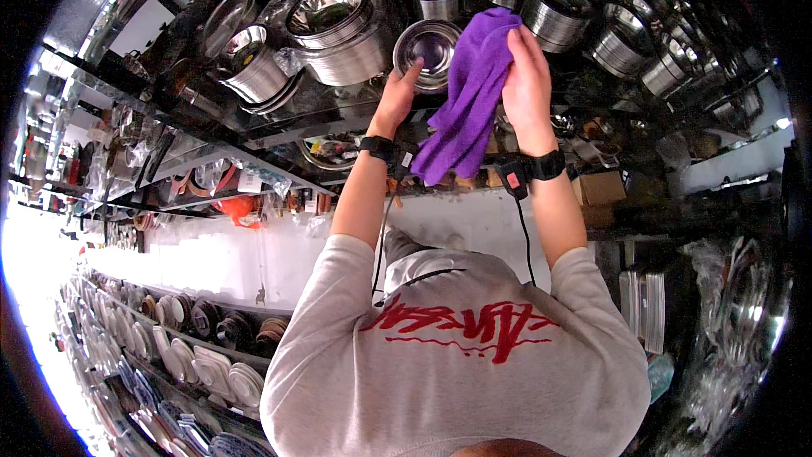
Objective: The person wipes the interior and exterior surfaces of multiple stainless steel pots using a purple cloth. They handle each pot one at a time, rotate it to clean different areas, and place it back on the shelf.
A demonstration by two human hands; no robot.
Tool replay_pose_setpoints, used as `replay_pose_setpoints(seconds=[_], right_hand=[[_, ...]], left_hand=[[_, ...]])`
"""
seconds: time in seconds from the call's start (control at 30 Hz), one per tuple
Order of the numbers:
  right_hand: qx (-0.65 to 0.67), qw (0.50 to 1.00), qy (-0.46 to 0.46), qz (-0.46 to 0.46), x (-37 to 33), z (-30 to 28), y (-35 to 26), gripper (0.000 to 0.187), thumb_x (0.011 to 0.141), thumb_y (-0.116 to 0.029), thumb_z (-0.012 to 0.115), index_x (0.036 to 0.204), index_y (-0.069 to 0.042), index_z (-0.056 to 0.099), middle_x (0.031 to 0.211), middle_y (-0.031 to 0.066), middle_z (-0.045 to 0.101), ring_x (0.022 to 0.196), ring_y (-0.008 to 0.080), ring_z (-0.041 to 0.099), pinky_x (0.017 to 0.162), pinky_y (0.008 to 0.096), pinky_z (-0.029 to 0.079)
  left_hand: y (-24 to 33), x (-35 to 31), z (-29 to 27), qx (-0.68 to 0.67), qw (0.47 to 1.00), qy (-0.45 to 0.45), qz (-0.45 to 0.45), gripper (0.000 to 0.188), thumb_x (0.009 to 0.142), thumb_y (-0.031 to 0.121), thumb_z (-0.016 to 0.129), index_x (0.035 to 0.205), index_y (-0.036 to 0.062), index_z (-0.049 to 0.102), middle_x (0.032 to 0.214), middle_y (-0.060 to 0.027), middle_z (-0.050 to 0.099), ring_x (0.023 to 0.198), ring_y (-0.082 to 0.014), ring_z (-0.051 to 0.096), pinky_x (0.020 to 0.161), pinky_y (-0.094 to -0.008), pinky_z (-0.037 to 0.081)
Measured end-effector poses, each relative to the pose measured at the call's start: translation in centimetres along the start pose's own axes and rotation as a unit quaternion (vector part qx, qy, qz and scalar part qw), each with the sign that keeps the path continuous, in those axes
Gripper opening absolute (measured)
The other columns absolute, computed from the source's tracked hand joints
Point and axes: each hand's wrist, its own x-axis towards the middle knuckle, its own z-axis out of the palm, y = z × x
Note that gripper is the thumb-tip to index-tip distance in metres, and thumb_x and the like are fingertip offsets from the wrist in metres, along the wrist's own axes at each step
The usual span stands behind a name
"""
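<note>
My left hand grips a small shiny steel bowl by its near left rim, the thumb laid over the inside. The bowl tilts so that its hollow shows. A purple cloth hangs from my right hand, its fingers closed around the upper part and its loose end dropping between my forearms. The cloth lies close against the bowl's right side; whether it presses on the rim I cannot tell. Both hands are over the front of a dark shelf.
Stacked steel bowls stand left of my hands, with another stack farther left. More steel stacks line the shelf to the right. Below are a lower shelf with mixed goods and a cardboard box. Racks of plates stand lower left.
</note>
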Motion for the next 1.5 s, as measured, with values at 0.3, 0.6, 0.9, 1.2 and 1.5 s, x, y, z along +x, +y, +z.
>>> replay_pose_setpoints(seconds=[0.3,0.6,0.9,1.2,1.5], right_hand=[[0.001,0.996,-0.063,0.063,-0.2,-2.5,8.4,0.026,0.095,-0.011,0.049,0.117,0.000,0.054,0.110,0.0052,0.061,0.100,0.0126,0.056,0.091,0.0260,0.042],[-0.175,0.979,-0.043,0.091,-0.1,-4.8,10.4,0.037,0.082,0.003,0.048,0.119,0.001,0.050,0.106,0.0078,0.060,0.096,0.0151,0.056,0.086,0.0283,0.044],[-0.233,0.939,-0.065,0.243,-1.1,-5.0,7.3,0.032,0.079,-0.022,0.066,0.103,-0.002,0.059,0.092,0.0042,0.063,0.079,0.0108,0.059,0.067,0.0247,0.047],[-0.352,0.892,-0.102,0.265,-1.8,-4.7,9.5,0.033,0.081,-0.040,0.070,0.079,-0.007,0.065,0.067,-0.0023,0.061,0.054,0.0059,0.054,0.048,0.0197,0.042],[-0.154,0.964,-0.171,0.135,-1.4,-4.9,2.5,0.033,0.095,-0.032,0.053,0.105,-0.002,0.064,0.099,-0.0010,0.064,0.089,0.0075,0.057,0.083,0.0243,0.044]], left_hand=[[1.0,-1.0,0.2,0.022,0.994,-0.091,0.056,0.042,0.079,0.005,0.072,0.118,-0.0022,0.056,0.112,-0.0078,0.062,0.099,-0.0164,0.058,0.091,-0.0318,0.045],[-0.5,-0.4,-0.6,0.098,0.994,-0.016,0.048,0.041,0.073,-0.007,0.067,0.112,-0.0034,0.058,0.107,-0.0075,0.064,0.093,-0.0162,0.060,0.085,-0.0310,0.048],[-1.2,0.0,-0.7,0.116,0.990,0.015,0.076,0.037,0.071,-0.006,0.066,0.107,-0.0038,0.061,0.101,-0.0070,0.066,0.088,-0.0155,0.062,0.077,-0.0290,0.049],[-0.5,-0.7,-0.4,0.109,0.992,-0.001,0.067,0.036,0.073,-0.005,0.064,0.109,-0.0040,0.060,0.103,-0.0068,0.066,0.090,-0.0152,0.061,0.080,-0.0295,0.049],[-0.3,-0.3,-0.1,0.136,0.988,-0.007,0.068,0.040,0.076,0.001,0.071,0.113,-0.0033,0.058,0.107,-0.0076,0.064,0.093,-0.0155,0.060,0.083,-0.0304,0.048]])
